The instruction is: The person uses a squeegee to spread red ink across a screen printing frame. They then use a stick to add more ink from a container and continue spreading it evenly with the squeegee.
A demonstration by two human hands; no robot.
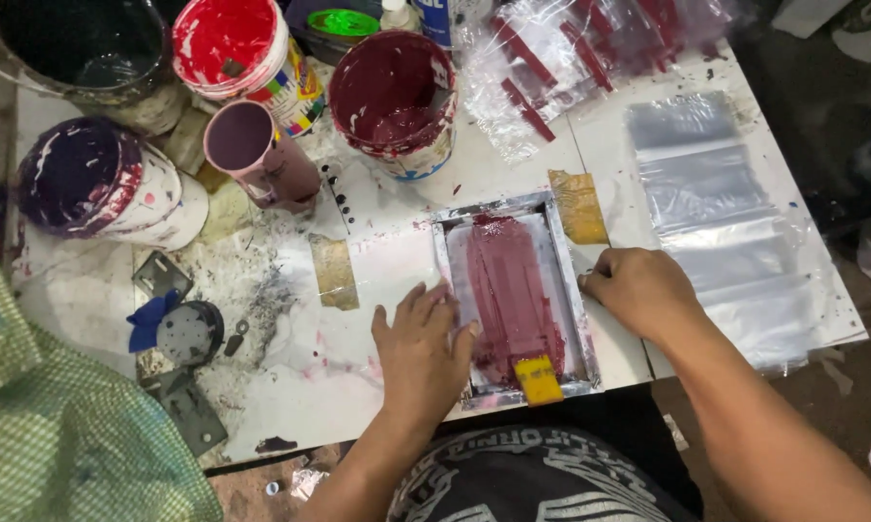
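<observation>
paint tubs crowd behind screen frame, bare tabletop left

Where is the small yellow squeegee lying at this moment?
In the head view, the yellow squeegee lies at the near end of the metal-framed printing screen, on the red ink, between the left hand and the right hand.
</observation>
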